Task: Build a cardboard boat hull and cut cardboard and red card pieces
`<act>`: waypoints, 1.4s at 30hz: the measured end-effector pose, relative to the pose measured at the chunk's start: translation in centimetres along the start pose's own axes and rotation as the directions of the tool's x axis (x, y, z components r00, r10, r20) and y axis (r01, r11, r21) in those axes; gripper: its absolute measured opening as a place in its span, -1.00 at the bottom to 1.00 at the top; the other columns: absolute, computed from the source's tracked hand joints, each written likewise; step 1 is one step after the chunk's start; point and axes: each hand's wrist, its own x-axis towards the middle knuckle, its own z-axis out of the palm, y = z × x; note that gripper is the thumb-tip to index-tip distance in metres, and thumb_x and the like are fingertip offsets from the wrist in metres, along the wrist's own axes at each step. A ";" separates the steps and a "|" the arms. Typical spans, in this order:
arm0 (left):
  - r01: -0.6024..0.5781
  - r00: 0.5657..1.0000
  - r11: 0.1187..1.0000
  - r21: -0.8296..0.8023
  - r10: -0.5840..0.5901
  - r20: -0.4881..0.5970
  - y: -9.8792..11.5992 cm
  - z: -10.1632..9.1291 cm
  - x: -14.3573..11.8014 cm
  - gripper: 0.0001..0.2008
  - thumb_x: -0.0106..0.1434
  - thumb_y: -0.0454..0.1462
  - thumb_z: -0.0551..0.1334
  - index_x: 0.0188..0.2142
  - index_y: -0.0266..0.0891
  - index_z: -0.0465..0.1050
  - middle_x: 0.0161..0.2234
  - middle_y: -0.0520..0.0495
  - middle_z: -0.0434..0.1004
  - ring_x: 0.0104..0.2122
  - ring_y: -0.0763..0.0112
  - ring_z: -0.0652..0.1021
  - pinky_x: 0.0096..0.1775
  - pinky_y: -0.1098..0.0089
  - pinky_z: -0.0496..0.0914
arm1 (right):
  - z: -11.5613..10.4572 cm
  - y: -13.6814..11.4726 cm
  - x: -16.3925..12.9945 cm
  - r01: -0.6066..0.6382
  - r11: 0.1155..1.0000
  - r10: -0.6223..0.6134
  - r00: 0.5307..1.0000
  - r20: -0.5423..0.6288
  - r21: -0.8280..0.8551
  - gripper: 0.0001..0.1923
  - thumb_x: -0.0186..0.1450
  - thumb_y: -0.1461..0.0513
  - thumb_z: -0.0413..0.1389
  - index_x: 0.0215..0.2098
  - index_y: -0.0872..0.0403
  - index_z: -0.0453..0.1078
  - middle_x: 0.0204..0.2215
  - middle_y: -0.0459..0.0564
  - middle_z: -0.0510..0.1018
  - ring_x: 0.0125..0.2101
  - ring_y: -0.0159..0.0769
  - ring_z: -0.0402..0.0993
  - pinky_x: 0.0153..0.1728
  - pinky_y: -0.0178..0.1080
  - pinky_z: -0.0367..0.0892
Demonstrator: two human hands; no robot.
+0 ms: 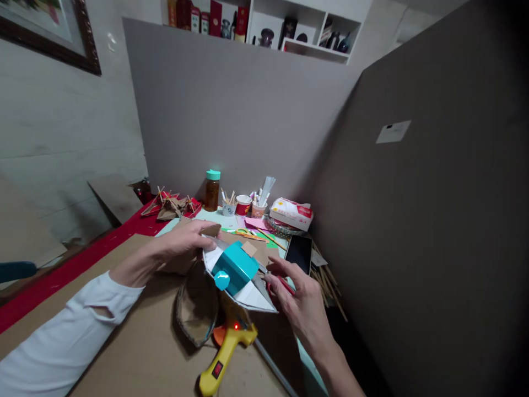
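We hold the cardboard boat model point(239, 275) above the yellow glue gun point(227, 353): left hand point(185, 242) pinches its far edge, right hand point(297, 300), fingers loosely spread, touches its near side.

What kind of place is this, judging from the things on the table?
Probably a home craft corner, screened by grey boards. A yellow hot glue gun lies on the cardboard-covered table, cups of sticks and pens stand at the back, and the left hand holds a paper model boat.

amber bottle point(212, 191) – back of desk | phone point(298, 253) – right | glue gun point(226, 353) – front, red light on
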 end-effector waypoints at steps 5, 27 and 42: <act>0.011 1.000 1.000 0.020 -0.011 0.023 -0.4 1.6 0.4 -0.87 -0.08 -0.34 0.29 -0.45 -0.21 0.48 -0.45 0.01 0.44 -0.42 0.28 0.43 -0.42 0.38 0.27 | 0.0 -0.6 0.0 0.036 0.999 -0.038 0.998 0.046 0.032 -0.80 0.39 0.22 0.13 -0.07 0.03 0.56 -0.23 -0.02 0.67 -0.20 -0.19 0.55 -0.15 -0.22 0.39; 0.099 0.993 0.979 -0.179 -0.086 0.081 -1.7 4.4 0.5 -0.82 -0.03 -0.35 0.27 -0.37 -0.21 0.38 -0.51 0.04 0.35 -0.57 0.42 0.35 -0.52 0.39 0.23 | 0.9 0.3 -0.3 -0.008 1.000 0.008 1.000 0.009 -0.022 -0.79 0.35 0.29 0.06 -0.21 0.05 0.56 -0.19 0.06 0.60 -0.15 -0.14 0.50 -0.11 -0.15 0.38; 0.152 0.988 0.947 -0.281 -0.135 0.078 -1.9 4.1 0.7 -0.82 -0.04 -0.36 0.32 -0.37 -0.23 0.42 -0.52 0.04 0.39 -0.58 0.42 0.38 -0.54 0.40 0.24 | 0.9 0.0 -0.5 0.068 0.982 -0.069 0.998 -0.005 -0.174 -0.67 0.38 0.29 0.02 0.06 0.05 0.48 -0.13 0.07 0.63 -0.10 -0.09 0.50 -0.03 -0.03 0.37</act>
